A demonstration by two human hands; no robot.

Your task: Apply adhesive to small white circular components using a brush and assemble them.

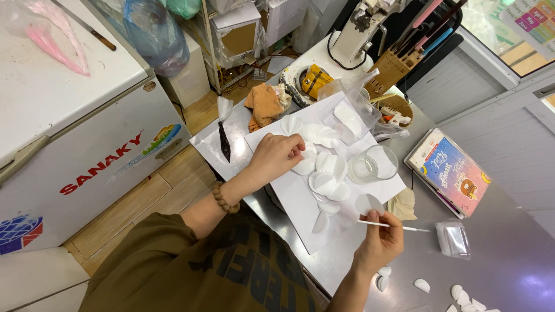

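My left hand (277,156) rests on a row of thin white round wafers (324,164) laid overlapping on a white sheet of paper (300,202), fingers pressing one wafer. My right hand (380,237) pinches a slim white brush (399,226) that points right, and also holds a single white wafer (369,203) between thumb and fingers. A small glass of clear liquid (374,163) stands just right of the wafer row. A dark filled piping bag (224,138) lies at the left edge of the steel table (509,254).
A clear bag of white wafers (350,115), an orange cloth (263,104), a knife block (396,66) and a colourful booklet (454,170) ring the sheet. Loose wafer halves (462,297) and a small clear packet (452,238) lie at right. A white chest freezer (75,115) stands left.
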